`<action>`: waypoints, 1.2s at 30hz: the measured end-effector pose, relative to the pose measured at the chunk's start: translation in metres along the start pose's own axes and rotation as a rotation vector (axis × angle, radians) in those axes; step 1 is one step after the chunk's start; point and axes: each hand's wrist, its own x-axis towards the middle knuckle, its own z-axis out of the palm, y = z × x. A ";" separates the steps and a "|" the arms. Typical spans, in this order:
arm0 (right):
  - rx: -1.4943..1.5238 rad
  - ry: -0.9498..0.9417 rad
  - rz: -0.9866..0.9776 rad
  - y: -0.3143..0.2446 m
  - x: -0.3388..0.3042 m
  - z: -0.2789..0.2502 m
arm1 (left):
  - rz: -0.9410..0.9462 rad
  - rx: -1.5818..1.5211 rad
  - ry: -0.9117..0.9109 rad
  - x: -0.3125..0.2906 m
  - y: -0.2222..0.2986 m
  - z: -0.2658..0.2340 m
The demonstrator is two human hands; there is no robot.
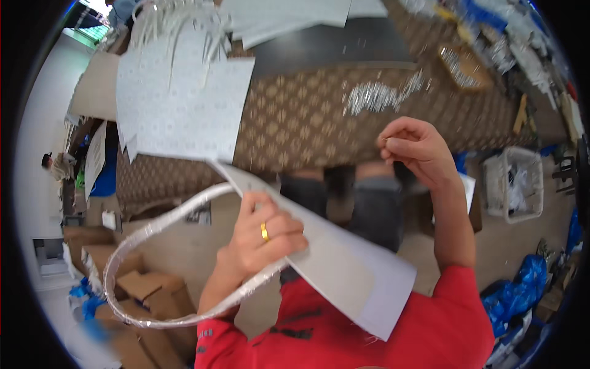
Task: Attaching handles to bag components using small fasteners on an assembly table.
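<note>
My left hand, with a gold ring on one finger, is closed around the edge of a stiff white panel. A plastic-wrapped white loop handle passes by the same grip and bows out to the left. The panel slants down to the right across my red shirt. My right hand is raised near the table's front edge, thumb and fingertips pinched together; whatever sits between them is too small to name. Beyond it, a heap of small silver metal pieces lies on the brown patterned tablecloth.
White patterned sheets and a bundle of white strips cover the table's left. A dark board lies at the back, a small tray of metal pieces at right. Around stand cardboard boxes, a white basket, blue bags.
</note>
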 end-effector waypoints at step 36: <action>-0.753 -0.129 -0.275 0.016 0.046 0.053 | 0.095 0.175 -0.223 0.016 0.014 -0.029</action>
